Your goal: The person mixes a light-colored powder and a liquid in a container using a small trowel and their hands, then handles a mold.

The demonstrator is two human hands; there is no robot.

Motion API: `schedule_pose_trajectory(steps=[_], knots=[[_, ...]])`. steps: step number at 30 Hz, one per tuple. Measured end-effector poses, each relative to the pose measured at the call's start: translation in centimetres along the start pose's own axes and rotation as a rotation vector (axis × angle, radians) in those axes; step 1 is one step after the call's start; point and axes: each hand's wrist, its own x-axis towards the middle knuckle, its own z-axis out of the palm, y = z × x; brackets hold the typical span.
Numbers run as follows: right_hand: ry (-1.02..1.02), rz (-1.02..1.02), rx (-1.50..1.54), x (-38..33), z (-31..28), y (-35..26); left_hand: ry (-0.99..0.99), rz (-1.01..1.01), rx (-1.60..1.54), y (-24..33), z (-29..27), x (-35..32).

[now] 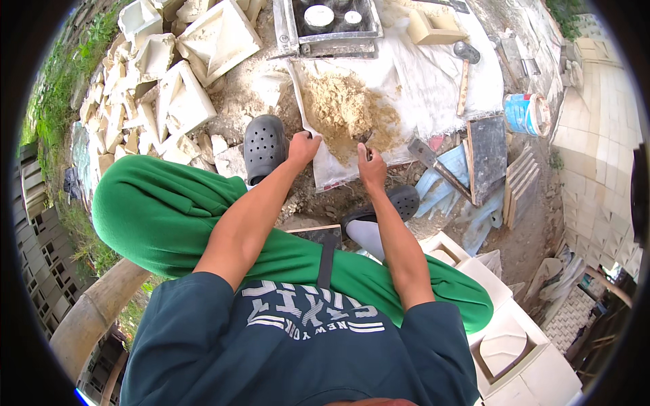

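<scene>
A pile of damp, sandy mix [342, 105] lies on a white sheet [433, 88] in front of me. My left hand [304, 148] is closed on the raised left edge of this sheet, beside the pile. At the pile's near side, my right hand [372, 166] is closed with its thumb uppermost. A small dark piece [365, 136] shows just beyond its fingertips; what the fingers hold is mostly hidden. Beyond the pile stands a dark metal mould [332, 20] with two round pale discs inside.
Broken pale cast blocks [179, 95] are heaped at the left. To the right lie a mallet [465, 74], a blue-labelled bucket [527, 114], a dark flat board [487, 159] and a wooden slatted piece [520, 183]. A pale block mould [433, 28] sits at the far right of the sheet.
</scene>
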Motion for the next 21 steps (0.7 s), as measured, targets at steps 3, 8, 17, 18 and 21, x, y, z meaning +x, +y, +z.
schedule_pose_trajectory(steps=[3, 8, 17, 18, 21], knots=[[0.108, -0.138, -0.153, 0.3, -1.1, -0.3, 0.073, -0.040, -0.082, 0.2, 0.4, 1.0], [-0.053, -0.305, -0.336, -0.5, -0.6, -0.7, 0.163, -0.124, -0.217, -1.3, 1.1, 2.7], [-0.090, -0.318, -0.191, -1.8, 0.1, -1.2, 0.096, -0.089, -0.339, -1.6, 1.2, 2.5], [-0.092, -0.320, -0.190, -2.2, 0.3, -1.1, 0.075, -0.094, -0.384, -1.6, 1.3, 2.6], [0.015, -0.343, -0.038, -3.2, 1.0, -0.9, 0.033, -0.103, -0.462, -1.8, 1.2, 2.8]])
